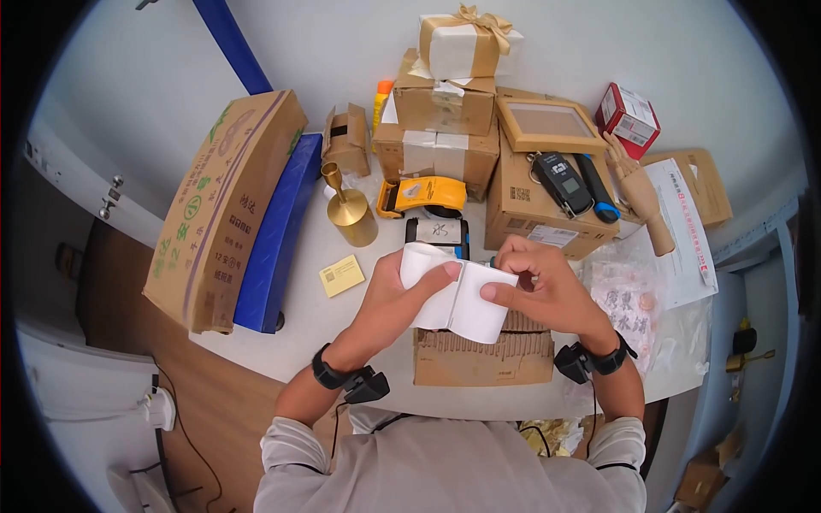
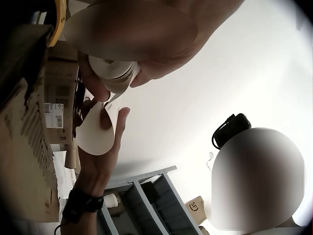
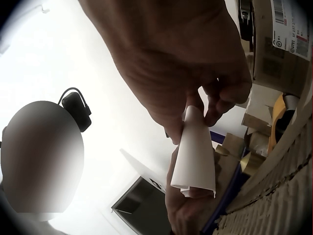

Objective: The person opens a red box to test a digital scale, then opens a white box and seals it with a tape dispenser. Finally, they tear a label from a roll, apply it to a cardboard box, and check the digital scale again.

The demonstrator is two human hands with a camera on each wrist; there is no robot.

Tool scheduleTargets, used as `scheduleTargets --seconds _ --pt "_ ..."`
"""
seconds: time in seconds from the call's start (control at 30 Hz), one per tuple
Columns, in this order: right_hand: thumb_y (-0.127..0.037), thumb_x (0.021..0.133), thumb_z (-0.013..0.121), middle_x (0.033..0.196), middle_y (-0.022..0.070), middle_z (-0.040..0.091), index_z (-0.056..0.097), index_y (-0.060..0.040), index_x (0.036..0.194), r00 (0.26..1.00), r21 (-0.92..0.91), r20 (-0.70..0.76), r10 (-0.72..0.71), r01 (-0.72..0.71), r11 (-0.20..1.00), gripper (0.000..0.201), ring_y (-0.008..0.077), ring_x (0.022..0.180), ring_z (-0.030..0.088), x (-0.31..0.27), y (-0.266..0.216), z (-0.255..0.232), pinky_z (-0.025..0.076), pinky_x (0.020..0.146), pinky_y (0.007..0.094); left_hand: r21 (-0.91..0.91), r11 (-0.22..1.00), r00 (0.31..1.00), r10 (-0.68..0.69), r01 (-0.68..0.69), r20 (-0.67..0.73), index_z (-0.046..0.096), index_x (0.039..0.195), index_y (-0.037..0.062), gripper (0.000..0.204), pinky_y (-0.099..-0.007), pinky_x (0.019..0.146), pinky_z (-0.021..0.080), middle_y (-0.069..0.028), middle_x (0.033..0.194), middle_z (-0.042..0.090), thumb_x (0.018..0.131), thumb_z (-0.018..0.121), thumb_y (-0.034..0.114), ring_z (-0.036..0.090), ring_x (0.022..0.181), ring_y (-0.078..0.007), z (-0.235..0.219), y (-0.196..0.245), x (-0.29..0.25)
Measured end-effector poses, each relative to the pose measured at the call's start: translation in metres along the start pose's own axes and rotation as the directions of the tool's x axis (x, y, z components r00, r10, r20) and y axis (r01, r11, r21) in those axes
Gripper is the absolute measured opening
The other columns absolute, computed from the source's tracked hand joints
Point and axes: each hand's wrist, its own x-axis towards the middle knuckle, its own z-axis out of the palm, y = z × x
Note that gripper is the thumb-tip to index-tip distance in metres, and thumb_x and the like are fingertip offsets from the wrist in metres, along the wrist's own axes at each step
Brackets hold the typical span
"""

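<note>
In the head view my left hand point(image 1: 389, 295) grips a white paper roll point(image 1: 428, 282), thumb across its front. My right hand point(image 1: 552, 291) pinches the roll's loose sheet point(image 1: 481, 309), which curls over toward the right. The left wrist view shows the roll's layered end point(image 2: 112, 68) in my left hand point(image 2: 146, 34), with the curved sheet point(image 2: 97, 132) at my right hand point(image 2: 105, 159). Seen from the right wrist, the sheet point(image 3: 194, 156) hangs as a curl from my right hand's fingertips point(image 3: 194, 100). Both hands are above a corrugated cardboard box point(image 1: 483, 357).
Behind the hands are a black device point(image 1: 438, 232) with a white label and a yellow tape dispenser point(image 1: 423, 195). A gold holder point(image 1: 352, 218) and yellow note pad point(image 1: 342, 276) lie left; stacked boxes point(image 1: 436, 154) stand behind, a wooden hand point(image 1: 641, 197) at right.
</note>
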Motion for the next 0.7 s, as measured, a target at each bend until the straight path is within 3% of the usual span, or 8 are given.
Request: scheduleTargets --seconds 0.07,0.2,0.23,0.27,0.43,0.7 --pt "-0.025 0.095 0.075 0.074 0.0035 0.057 0.071 -0.0008 0.082 0.981 -0.012 -0.075 -0.178 0.178 0.984 0.028 0.0106 0.066 0.051 0.0 -0.001 0.005 0.04 0.058 0.0285 0.032 0.998 0.998 0.05 -0.052 0.049 0.066 0.114 -0.004 0.037 -0.0255 0.074 0.055 -0.0066 0.099 0.071 0.097 0.072 0.028 0.067 0.089 -0.0093 -0.001 0.004 -0.005" --pt "-0.025 0.1 0.068 0.071 0.0023 0.058 0.072 0.0012 0.082 0.985 0.091 -0.052 -0.162 0.166 0.982 0.032 0.0082 0.064 0.051 -0.004 -0.014 0.008 0.04 0.056 0.0272 -0.069 0.997 0.999 0.034 -0.031 0.036 0.065 0.112 -0.0027 0.035 -0.0245 0.075 0.053 -0.006 0.099 0.071 0.096 0.073 0.027 0.066 0.087 -0.0085 0.001 0.005 -0.017" --pt "-0.026 0.103 0.065 0.068 0.0015 0.06 0.071 0.0026 0.083 0.998 0.233 0.05 0.027 -0.038 0.972 0.035 0.0064 0.063 0.051 -0.008 -0.028 0.005 0.04 0.055 0.0266 -0.108 0.992 0.997 0.069 -0.064 0.038 0.065 0.11 -0.0018 0.033 -0.0243 0.075 0.053 -0.0054 0.098 0.07 0.095 0.073 0.026 0.066 0.087 -0.008 0.002 0.006 -0.023" --pt "-0.027 0.105 0.062 0.066 0.0007 0.061 0.071 0.0039 0.084 0.963 0.349 0.179 0.2 -0.252 0.903 0.038 0.0047 0.062 0.05 -0.011 -0.039 0.004 0.04 0.054 0.026 -0.146 0.985 0.994 0.1 -0.094 0.035 0.064 0.109 -0.0009 0.031 -0.024 0.076 0.053 -0.0047 0.097 0.07 0.095 0.073 0.025 0.065 0.086 -0.0075 0.001 0.007 -0.03" --pt "-0.03 0.107 0.058 0.064 -0.0012 0.062 0.071 0.0059 0.086 0.953 0.334 0.27 0.137 -0.226 0.915 0.044 0.0019 0.061 0.047 -0.025 -0.059 0.007 0.04 0.051 0.0246 -0.284 0.956 0.981 0.119 -0.072 0.153 0.061 0.114 0.0003 0.035 -0.0249 0.08 0.052 -0.0058 0.104 0.067 0.091 0.076 0.022 0.063 0.093 -0.0082 -0.004 0.014 -0.058" --pt "-0.031 0.108 0.058 0.062 -0.0035 0.057 0.07 0.0045 0.083 0.952 0.339 0.257 0.165 -0.249 0.908 0.044 0.002 0.059 0.045 -0.031 -0.056 0.017 0.037 0.05 0.0253 -0.387 0.922 0.989 0.043 0.014 0.139 0.061 0.116 -0.0011 0.034 -0.0264 0.081 0.053 -0.0068 0.104 0.067 0.093 0.075 0.018 0.064 0.094 -0.0099 -0.004 0.01 -0.066"
